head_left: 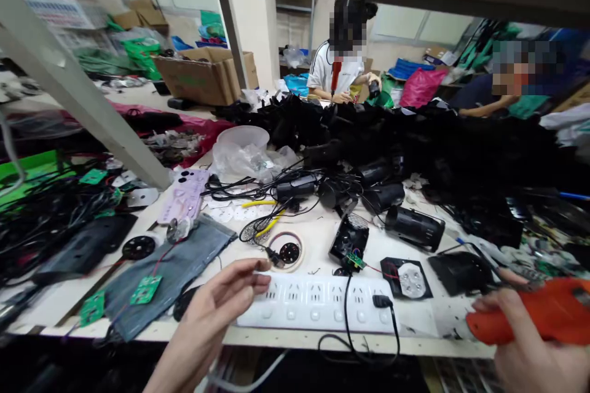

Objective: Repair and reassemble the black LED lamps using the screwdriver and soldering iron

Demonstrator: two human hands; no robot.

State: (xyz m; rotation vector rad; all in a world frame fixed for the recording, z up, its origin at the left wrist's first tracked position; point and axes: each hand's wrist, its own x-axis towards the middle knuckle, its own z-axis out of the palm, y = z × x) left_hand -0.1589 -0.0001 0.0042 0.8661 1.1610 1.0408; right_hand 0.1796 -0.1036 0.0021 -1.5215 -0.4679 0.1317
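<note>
My left hand [221,304] reaches over the left end of a white power strip [318,304], its fingers loosely bent and apart. Just past those fingertips lies a black plug [275,256] on a cord, beside a roll of tape [300,245]; contact with the plug is unclear. My right hand [525,331], at the right edge, is wrapped around an orange power tool [548,310] whose exact kind does not show. Another black plug [381,301] sits in the strip's right end. Beyond the strip stand an opened black housing [343,239] with a green circuit board [354,260] and a battery holder [412,280].
Black cylindrical housings [415,227] and a dark heap [369,129] cover the bench's back. Left are a phone [184,196], a grey bag [184,270] and circuit boards [146,290]. A slanted post [92,86] crosses the left side. Two people [322,70] work opposite.
</note>
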